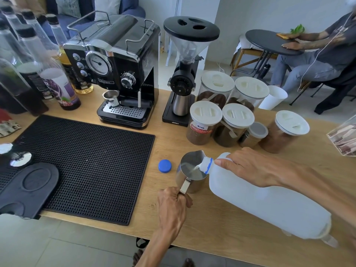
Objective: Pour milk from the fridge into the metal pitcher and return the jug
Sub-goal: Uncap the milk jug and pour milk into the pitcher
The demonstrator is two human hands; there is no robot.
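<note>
A metal pitcher [189,166] stands on the wooden counter [212,224]. My left hand [173,203] grips its handle at the near side. My right hand [254,168] holds a large white plastic milk jug [269,207] by its upper part, tipped steeply to the left. The jug's open mouth with a blue ring rests over the pitcher's rim, and milk runs into the pitcher. The jug's blue cap [165,166] lies on the counter just left of the pitcher.
A black rubber mat [92,166] covers the counter's left part. Behind stand an espresso machine [117,70], a grinder [183,74], several lidded coffee jars [227,120] and syrup bottles [54,74]. A person sits at a round table at back right.
</note>
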